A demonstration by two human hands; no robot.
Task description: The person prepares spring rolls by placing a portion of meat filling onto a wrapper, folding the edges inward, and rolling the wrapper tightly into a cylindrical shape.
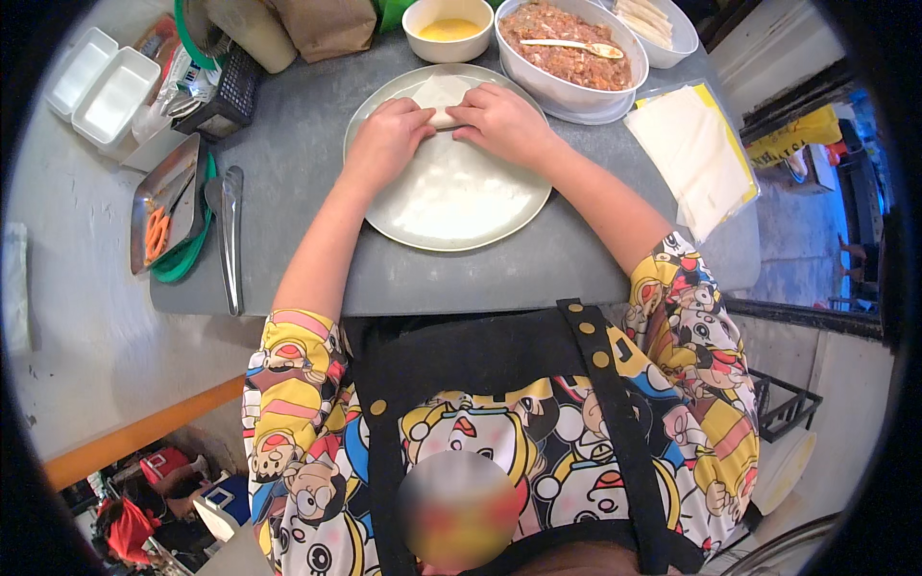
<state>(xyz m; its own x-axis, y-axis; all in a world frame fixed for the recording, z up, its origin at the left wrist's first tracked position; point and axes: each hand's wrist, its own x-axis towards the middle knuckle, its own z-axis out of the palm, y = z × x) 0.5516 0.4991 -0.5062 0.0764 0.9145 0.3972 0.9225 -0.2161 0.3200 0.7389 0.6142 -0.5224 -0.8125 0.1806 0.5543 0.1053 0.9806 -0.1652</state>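
Note:
On a large round plate (461, 194), a spring roll wrapper (441, 90) lies with its near part rolled into a thin tube and a pointed flap spread flat beyond it. My left hand (392, 133) grips the left end of the tube between thumb and fingers. At the right end, my right hand (493, 119) holds it the same way. The tube's ends are hidden under my fingers. Beyond the plate sits a white bowl (448, 50) of yellow liquid that looks like beaten egg. A white tub (637, 75) of minced filling (555, 68) has a spoon (573, 47) lying in it.
A stack of wrappers (691, 147) lies at right, below a container of finished rolls (645, 21). At left are metal tongs (230, 237), a tray (191, 162) with orange-handled scissors (156, 234), a black basket (234, 97) and an open foam box (119, 97). A paper bag (328, 29) stands behind.

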